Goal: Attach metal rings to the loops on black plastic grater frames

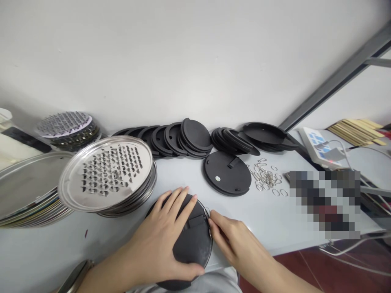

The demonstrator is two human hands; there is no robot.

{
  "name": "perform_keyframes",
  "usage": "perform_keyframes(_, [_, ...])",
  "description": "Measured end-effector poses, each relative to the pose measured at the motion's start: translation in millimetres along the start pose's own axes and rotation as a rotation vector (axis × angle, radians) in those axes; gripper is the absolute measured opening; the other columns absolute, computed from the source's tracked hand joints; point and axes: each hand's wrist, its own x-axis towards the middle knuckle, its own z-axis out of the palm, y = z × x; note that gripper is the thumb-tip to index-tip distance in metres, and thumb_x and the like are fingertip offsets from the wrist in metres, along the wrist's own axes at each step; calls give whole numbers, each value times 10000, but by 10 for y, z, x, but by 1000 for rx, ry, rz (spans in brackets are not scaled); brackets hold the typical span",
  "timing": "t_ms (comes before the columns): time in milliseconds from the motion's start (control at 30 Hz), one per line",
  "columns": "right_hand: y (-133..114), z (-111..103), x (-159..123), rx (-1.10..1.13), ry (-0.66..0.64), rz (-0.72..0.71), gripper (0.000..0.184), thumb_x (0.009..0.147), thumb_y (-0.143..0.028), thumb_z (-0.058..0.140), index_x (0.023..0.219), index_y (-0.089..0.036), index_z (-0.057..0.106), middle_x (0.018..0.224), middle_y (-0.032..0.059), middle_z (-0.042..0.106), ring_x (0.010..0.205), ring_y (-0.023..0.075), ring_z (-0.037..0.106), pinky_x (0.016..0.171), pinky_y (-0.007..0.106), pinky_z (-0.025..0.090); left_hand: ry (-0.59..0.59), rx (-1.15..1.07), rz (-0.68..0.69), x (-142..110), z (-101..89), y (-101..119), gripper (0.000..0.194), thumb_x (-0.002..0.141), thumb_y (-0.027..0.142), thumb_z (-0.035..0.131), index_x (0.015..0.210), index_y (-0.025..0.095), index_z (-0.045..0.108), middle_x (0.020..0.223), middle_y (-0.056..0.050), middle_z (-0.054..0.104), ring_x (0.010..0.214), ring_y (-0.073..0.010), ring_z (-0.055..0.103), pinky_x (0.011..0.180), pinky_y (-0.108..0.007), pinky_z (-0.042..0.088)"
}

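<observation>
A round black disc [195, 244] with a raised rectangular tab lies in front of me at the table's near edge. My left hand [161, 240] rests flat on top of it, fingers spread and thumb near its lower edge. At the disc's right rim, my right hand [224, 234] pinches a thin metal wire clip [207, 215] between thumb and fingertips. The clip's lower part is partly hidden by the fingers. Just beyond lies another black disc [227, 173] with a small white sticker. Beside it is a loose pile of metal rings and wire clips [265, 177].
Stacked metal plates with raised grater teeth [106, 175] stand left, near more stacked round trays [27, 183] and a spiky stack [65, 126]. Black discs [195, 136] lean along the wall. At right are a power strip [316, 146], cables, and a metal frame [336, 77].
</observation>
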Motion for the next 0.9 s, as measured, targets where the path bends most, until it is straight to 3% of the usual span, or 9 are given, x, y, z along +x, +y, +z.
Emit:
perform_keyframes(433, [25, 38, 3, 127, 27, 37, 288, 981, -330, 327, 714, -229, 294, 603, -70, 354, 537, 110, 279, 517, 243, 248, -22, 25, -18, -7, 0, 4, 1093, 633, 629, 695, 1508, 206, 196, 1587, -94, 136, 1425, -347, 163, 1150, -515, 225])
perform_keyframes(600, [33, -37, 10, 208, -43, 26, 283, 965, -288, 358, 701, -219, 283, 623, -74, 322, 582, 102, 255, 522, 225, 251, -12, 18, -23, -4, 4, -7, 1094, 629, 632, 700, 1506, 210, 203, 1586, -89, 136, 1424, -347, 162, 1147, -516, 236])
perform_keyframes(900, [25, -134, 52, 155, -106, 20, 287, 957, -257, 362, 685, -212, 280, 595, -79, 282, 562, 96, 241, 507, 236, 227, -1, 13, -21, -1, 7, -16, 1083, 644, 646, 687, 1508, 215, 197, 1587, -83, 136, 1425, -344, 153, 1145, -510, 244])
